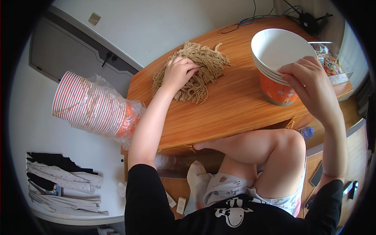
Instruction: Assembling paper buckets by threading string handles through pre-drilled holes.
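Observation:
On the wooden desk lies a loose heap of tan string (205, 58), its strands tangled and spilling toward the front. My left hand (180, 72) rests on the heap's near left part, fingers closed together on some strands; the fingertips are partly hidden. To the right stands a short stack of paper buckets (280, 92), white inside and orange with printed pictures outside. Several rims show at its top. My right hand (307, 80) pinches the near right side of these rims between thumb and fingers. The stack stands upright on the desk.
A long stack of striped-rim paper buckets (92, 105) in clear plastic lies at the desk's left edge. Behind my right hand is a clear box (333, 64) of colourful small items. Cables (250, 19) and a black device (309, 23) sit at the back.

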Tool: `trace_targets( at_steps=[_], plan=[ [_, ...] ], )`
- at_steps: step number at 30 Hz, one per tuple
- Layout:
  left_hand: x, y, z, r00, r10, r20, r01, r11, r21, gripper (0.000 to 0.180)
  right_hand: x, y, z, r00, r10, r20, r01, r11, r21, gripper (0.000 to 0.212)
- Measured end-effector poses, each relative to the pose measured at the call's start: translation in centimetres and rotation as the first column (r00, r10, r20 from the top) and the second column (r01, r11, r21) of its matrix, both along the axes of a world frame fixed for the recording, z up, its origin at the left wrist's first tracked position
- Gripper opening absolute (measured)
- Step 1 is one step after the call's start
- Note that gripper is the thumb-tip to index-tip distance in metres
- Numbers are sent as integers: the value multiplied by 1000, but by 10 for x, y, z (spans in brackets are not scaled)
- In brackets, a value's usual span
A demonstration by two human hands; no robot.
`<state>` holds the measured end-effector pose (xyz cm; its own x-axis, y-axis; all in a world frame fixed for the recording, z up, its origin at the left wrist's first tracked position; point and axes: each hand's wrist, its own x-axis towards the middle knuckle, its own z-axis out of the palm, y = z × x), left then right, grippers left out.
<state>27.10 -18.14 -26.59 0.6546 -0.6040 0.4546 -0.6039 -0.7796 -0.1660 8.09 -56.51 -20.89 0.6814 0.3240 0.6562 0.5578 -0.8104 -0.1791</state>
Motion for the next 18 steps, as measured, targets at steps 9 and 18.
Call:
trace_targets(
  at_steps=[9,18],
  plan=[
    [5,5,19,997,-67,39,67,998,17,11,0,4,4,987,61,-147,-30,979,201,15],
    [-20,1,58,965,-95,-245,-24,897,-442,15,-6,0,5,986,81,-147,-35,957,289,29]
  ],
)
